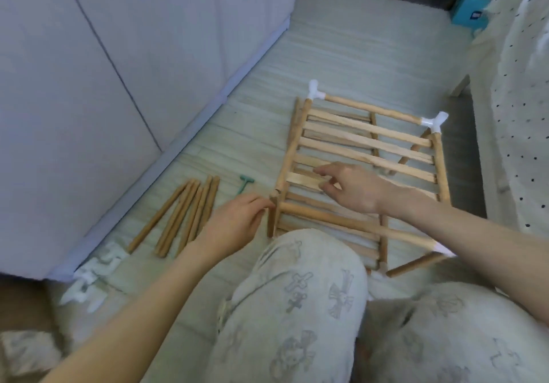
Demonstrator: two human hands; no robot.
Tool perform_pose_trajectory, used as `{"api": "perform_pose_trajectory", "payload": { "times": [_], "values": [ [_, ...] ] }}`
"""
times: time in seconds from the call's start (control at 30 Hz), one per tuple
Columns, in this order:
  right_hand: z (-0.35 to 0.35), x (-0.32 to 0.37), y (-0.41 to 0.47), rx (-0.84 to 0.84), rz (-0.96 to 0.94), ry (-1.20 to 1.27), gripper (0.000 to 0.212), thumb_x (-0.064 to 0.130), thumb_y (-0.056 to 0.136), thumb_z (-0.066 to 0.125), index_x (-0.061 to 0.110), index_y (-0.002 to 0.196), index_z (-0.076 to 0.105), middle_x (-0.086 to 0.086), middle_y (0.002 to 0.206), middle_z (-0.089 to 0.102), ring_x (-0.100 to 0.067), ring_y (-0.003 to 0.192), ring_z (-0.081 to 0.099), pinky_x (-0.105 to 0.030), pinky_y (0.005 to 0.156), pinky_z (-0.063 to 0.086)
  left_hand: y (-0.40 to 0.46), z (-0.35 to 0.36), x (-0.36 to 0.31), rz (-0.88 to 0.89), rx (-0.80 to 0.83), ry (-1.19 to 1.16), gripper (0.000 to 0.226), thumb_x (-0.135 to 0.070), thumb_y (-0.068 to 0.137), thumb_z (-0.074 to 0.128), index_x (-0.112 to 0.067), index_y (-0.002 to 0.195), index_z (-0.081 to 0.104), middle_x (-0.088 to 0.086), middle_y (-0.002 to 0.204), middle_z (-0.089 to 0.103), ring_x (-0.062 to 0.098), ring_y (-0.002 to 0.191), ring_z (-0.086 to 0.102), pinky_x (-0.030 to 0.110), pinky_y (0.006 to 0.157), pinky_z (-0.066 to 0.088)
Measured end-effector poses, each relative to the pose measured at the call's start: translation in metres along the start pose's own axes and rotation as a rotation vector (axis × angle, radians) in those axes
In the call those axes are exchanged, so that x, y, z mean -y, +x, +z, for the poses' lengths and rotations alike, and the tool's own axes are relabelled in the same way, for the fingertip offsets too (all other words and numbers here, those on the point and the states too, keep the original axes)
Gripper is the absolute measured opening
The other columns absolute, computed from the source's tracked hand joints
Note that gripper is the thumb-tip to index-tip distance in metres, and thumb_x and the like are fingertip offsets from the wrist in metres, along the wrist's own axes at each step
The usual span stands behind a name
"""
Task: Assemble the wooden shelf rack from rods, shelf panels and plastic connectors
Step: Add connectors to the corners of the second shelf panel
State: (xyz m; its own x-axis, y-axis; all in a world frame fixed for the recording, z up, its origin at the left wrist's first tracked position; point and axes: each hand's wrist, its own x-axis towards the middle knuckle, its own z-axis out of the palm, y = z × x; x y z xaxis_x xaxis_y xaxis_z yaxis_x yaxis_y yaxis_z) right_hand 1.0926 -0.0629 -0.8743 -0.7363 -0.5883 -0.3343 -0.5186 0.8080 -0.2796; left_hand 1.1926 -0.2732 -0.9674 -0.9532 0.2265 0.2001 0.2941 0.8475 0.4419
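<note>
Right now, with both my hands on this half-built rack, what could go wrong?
1. The near left corner shows no white connector like the far corners; where your left hand holds it, the rods could slip apart.
2. Your right hand is on a slat of the shelf panel; pressing there may rack the frame or shift the slat.
3. The loose rods lie beside your left arm and could roll if nudged.
</note>
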Motion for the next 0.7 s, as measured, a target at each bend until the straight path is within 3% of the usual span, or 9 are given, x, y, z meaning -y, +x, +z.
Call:
{"api": "perform_pose_trajectory", "payload": {
  "times": [0.13, 0.23, 0.37, 0.47, 0.53, 0.63, 0.7],
  "values": [
    [0.012, 0.083, 0.061, 0.084, -0.187, -0.054, 0.040, 0.025, 0.101, 0.035, 0.016, 0.138, 0.043, -0.009, 0.134, 0.055, -0.027, 0.121, 0.050, -0.027, 0.096, 0.036, -0.052, 0.004, 0.048, -0.323, -0.057, -0.074, 0.030, -0.015, 0.096, 0.042, -0.012, 0.118, 0.061, 0.005, 0.111, 0.062, 0.023, 0.100, 0.059, 0.035, 0.080, 0.049],
    [0.057, 0.135, 0.104, 0.174, -0.295, -0.039, 0.038, 0.023, 0.101, 0.034, 0.012, 0.135, 0.046, -0.012, 0.132, 0.055, -0.029, 0.119, 0.052, -0.031, 0.096, 0.038, -0.101, 0.016, 0.084, -0.610, 0.011, -0.122, 0.034, -0.015, 0.098, 0.043, -0.010, 0.130, 0.052, 0.009, 0.126, 0.055, 0.024, 0.115, 0.050, 0.029, 0.091, 0.039],
    [0.145, 0.156, 0.138, 0.431, -0.308, 0.003, 0.039, 0.024, 0.102, 0.030, 0.008, 0.136, 0.043, -0.014, 0.133, 0.053, -0.032, 0.121, 0.049, -0.036, 0.098, 0.040, -0.171, 0.040, 0.129, -0.973, 0.141, -0.087, 0.045, -0.016, 0.097, 0.043, -0.011, 0.141, 0.036, 0.012, 0.145, 0.036, 0.027, 0.132, 0.033, 0.035, 0.105, 0.032],
    [0.211, 0.140, 0.146, 0.607, -0.226, -0.036, 0.045, 0.028, 0.102, 0.029, 0.009, 0.143, 0.033, -0.013, 0.145, 0.039, -0.029, 0.131, 0.039, -0.036, 0.107, 0.033, -0.205, 0.055, 0.160, -1.162, 0.244, -0.006, 0.056, -0.016, 0.098, 0.041, -0.010, 0.148, 0.018, 0.014, 0.156, 0.010, 0.029, 0.143, 0.009, 0.036, 0.113, 0.019],
    [0.243, 0.125, 0.150, 0.629, -0.193, -0.092, 0.047, 0.029, 0.102, 0.030, 0.006, 0.144, 0.029, -0.014, 0.151, 0.029, -0.030, 0.137, 0.028, -0.039, 0.111, 0.027, -0.213, 0.060, 0.180, -1.214, 0.266, 0.093, 0.061, -0.015, 0.097, 0.041, -0.007, 0.149, 0.011, 0.018, 0.156, 0.001, 0.033, 0.144, 0.000, 0.038, 0.116, 0.011],
    [0.271, 0.107, 0.153, 0.639, -0.156, -0.142, 0.053, 0.029, 0.102, 0.029, 0.009, 0.149, 0.014, -0.012, 0.158, 0.001, -0.030, 0.144, 0.007, -0.039, 0.116, 0.017, -0.212, 0.067, 0.208, -1.306, 0.192, 0.150, 0.065, -0.006, 0.093, 0.045, -0.003, 0.148, 0.011, 0.022, 0.155, 0.001, 0.037, 0.144, -0.001, 0.042, 0.117, 0.007],
    [0.282, 0.098, 0.154, 0.699, -0.140, -0.166, 0.058, 0.030, 0.102, 0.030, 0.014, 0.151, 0.002, -0.010, 0.157, -0.016, -0.029, 0.145, -0.007, -0.041, 0.118, 0.011, -0.207, 0.070, 0.222, -1.395, 0.102, 0.097, 0.062, 0.000, 0.091, 0.046, -0.001, 0.146, 0.017, 0.022, 0.153, 0.009, 0.038, 0.141, 0.011, 0.042, 0.114, 0.018]
  ]
}}
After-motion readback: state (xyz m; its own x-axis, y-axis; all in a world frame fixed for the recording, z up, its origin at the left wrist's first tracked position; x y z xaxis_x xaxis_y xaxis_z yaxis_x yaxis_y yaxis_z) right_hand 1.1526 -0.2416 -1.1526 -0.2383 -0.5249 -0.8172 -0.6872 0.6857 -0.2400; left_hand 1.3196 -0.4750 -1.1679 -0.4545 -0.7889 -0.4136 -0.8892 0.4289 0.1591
